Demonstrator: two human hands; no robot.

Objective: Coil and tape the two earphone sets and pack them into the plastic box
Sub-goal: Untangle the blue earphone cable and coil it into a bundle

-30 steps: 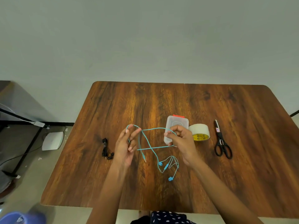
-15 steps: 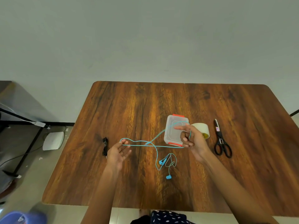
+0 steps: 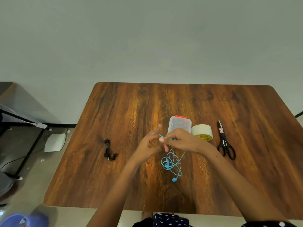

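Blue earphones (image 3: 172,164) hang in loose loops from my hands down onto the wooden table (image 3: 131,104), one earbud lying lowest. My right hand (image 3: 182,141) pinches the blue cable near its top. My left hand (image 3: 149,143) is just left of it, fingers extended and touching the cable; the hand is blurred. A black earphone set (image 3: 109,150) lies bunched on the table to the left, untouched. The clear plastic box (image 3: 179,125) with a red clasp sits closed behind my hands. A roll of tape (image 3: 202,132) stands right of the box.
Black scissors (image 3: 225,144) lie at the right of the tape. The table's near edge is close to my body. Left of the table are a grey surface on a black frame (image 3: 19,115) and a white device (image 3: 55,142) on the floor.
My hands have come together in front of the box. The blue cable, stretched between them before, now hangs gathered in loops below my right hand.
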